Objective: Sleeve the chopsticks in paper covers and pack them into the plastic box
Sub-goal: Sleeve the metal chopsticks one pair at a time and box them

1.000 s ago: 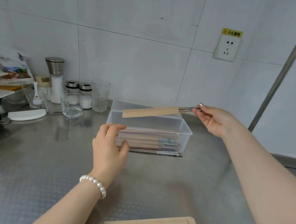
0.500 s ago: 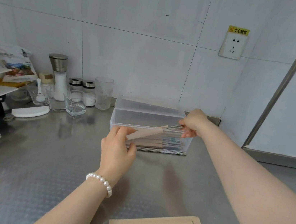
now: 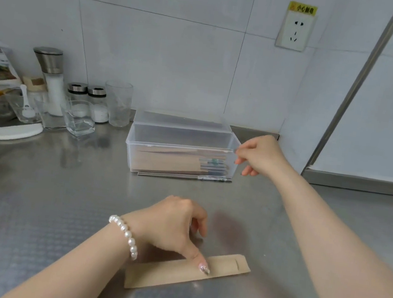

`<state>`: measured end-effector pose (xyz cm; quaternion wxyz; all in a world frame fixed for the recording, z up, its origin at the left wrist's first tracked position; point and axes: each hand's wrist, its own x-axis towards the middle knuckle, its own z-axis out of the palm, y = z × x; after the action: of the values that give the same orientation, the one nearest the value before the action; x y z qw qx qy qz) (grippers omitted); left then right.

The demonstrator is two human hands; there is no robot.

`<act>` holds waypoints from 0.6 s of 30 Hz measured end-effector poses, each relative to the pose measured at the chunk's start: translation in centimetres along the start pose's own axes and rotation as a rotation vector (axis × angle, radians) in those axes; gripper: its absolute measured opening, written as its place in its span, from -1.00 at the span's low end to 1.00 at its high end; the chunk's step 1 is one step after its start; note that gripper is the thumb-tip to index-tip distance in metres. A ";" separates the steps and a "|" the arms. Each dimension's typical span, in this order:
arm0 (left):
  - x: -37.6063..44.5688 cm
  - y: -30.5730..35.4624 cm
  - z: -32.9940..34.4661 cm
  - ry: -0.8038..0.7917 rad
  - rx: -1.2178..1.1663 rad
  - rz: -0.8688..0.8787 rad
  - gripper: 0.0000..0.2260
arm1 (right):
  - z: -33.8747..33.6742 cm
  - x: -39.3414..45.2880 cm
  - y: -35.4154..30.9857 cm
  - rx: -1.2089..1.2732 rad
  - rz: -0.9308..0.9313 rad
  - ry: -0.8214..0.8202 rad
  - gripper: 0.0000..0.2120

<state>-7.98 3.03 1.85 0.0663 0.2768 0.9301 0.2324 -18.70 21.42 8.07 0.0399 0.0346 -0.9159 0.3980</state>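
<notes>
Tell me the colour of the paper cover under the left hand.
Plain light brown paper cover, seen in the head view.

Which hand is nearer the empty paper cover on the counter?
Left. The left hand touches the paper cover with a fingertip. The right hand is far back, beside the right end of the plastic box, holding nothing.
</notes>
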 end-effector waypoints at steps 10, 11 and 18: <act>0.0 1.1 0.2 -0.132 -0.059 -0.044 -0.76 | 3.7 -2.3 3.9 0.122 0.001 -0.099 -0.79; 0.0 1.2 0.3 -0.136 -0.082 -0.049 -0.79 | 3.5 -2.4 3.9 0.126 -0.012 -0.113 -0.80; 0.5 -0.6 -0.6 0.110 -0.187 -0.156 -0.88 | 2.3 -4.4 2.5 0.333 -0.116 -0.587 -0.68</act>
<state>-8.81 2.61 2.05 0.0586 0.1829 0.9253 0.3271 -14.66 21.55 4.28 -0.2092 0.2057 -0.8073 0.5120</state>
